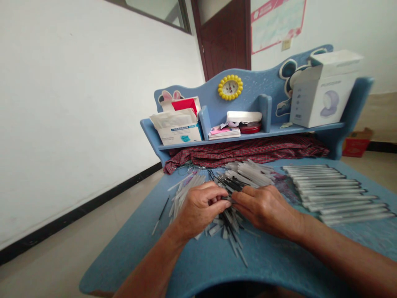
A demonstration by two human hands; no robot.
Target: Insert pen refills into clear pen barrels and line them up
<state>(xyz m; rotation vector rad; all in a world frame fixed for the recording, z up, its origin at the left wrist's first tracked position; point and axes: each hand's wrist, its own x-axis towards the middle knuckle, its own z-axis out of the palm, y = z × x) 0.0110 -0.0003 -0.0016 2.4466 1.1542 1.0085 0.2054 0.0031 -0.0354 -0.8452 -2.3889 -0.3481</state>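
Note:
My left hand [201, 203] and my right hand [267, 207] meet over the middle of the table, their fingers pinched together. Between the fingertips is a small thin dark rod [228, 198], mostly covered by the fingers, so its exact kind is unclear. Under and around both hands lies a loose heap of thin black-and-clear rods [234, 236], which look like pen refills. Frosted tubes [182, 191] spread to the left, and another pile of frosted tubes [251, 171] sits behind my right hand. To the right, several black-ended tubes [335, 192] lie side by side in a row.
The blue table [124, 252] has a raised shelf [186, 145] at its back. A mask box [182, 133], a large white box [325, 91] and papers [225, 132] stand on it. Below is a checked red cloth [248, 151]. One loose rod [160, 215] lies left.

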